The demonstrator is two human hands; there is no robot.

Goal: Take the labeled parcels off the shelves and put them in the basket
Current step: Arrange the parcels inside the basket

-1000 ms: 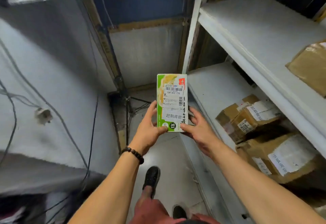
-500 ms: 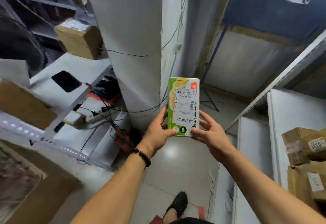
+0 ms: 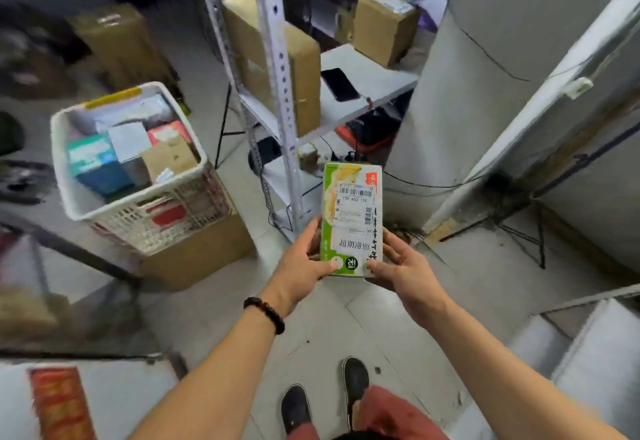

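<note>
You hold one labeled parcel (image 3: 351, 221), a tall green-and-white carton with a barcode sticker, upright in both hands. It is to the right of the basket (image 3: 61, 166) and nearer to you, not over it. Your left hand (image 3: 304, 263) grips the carton's lower left edge, thumb on the front face and fingers curled behind. Your right hand (image 3: 405, 266) pinches the lower right corner, thumb on the front and the other fingers loosely spread behind it. One bead bracelet (image 3: 265, 313) circles your left wrist. The single white lattice basket sits on one cardboard box (image 3: 197, 252) on the floor. At least five parcels show inside it: one teal, one white, one red, one brown and one grey bag at the back; blur hides any more. Just right of the basket stands one metal rack (image 3: 277, 76) with one tall brown box (image 3: 298, 69) on its shelf. One black phone (image 3: 339, 85) lies flat further right, with a second brown box (image 3: 384, 24) beyond it. A third brown box (image 3: 121, 41) stands behind the basket. Your two black shoes (image 3: 296, 408) show right of the basket, closest to you.
</note>
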